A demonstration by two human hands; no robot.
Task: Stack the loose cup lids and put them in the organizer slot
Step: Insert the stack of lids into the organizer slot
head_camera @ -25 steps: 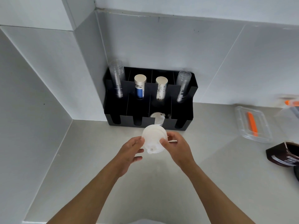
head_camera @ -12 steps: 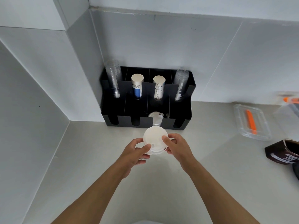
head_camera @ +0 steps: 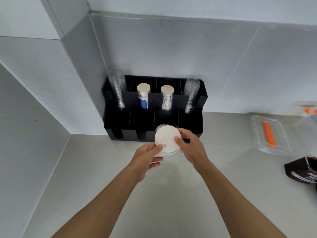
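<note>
A small stack of white cup lids [head_camera: 167, 139] is held flat between both hands, just in front of the black organizer [head_camera: 130, 121]. My left hand [head_camera: 147, 158] pinches its near-left edge; my right hand [head_camera: 192, 146] grips its right side. Behind the stack, more lids [head_camera: 162, 126] sit in the organizer's third front slot, mostly hidden. The back row holds two stacks of clear cups [head_camera: 119, 89] [head_camera: 191, 95] and two stacks of paper cups [head_camera: 143, 97] [head_camera: 167, 97].
The organizer stands against the tiled wall [head_camera: 154, 48] in a corner of the grey counter [head_camera: 171, 194]. At the right lie a clear plastic container [head_camera: 281, 143] with an orange item [head_camera: 269, 134] and a dark brown packet [head_camera: 301, 170].
Both hands have carried the lid stack forward and up toward the organizer's front slots. The stack now overlaps the third slot's opening.
</note>
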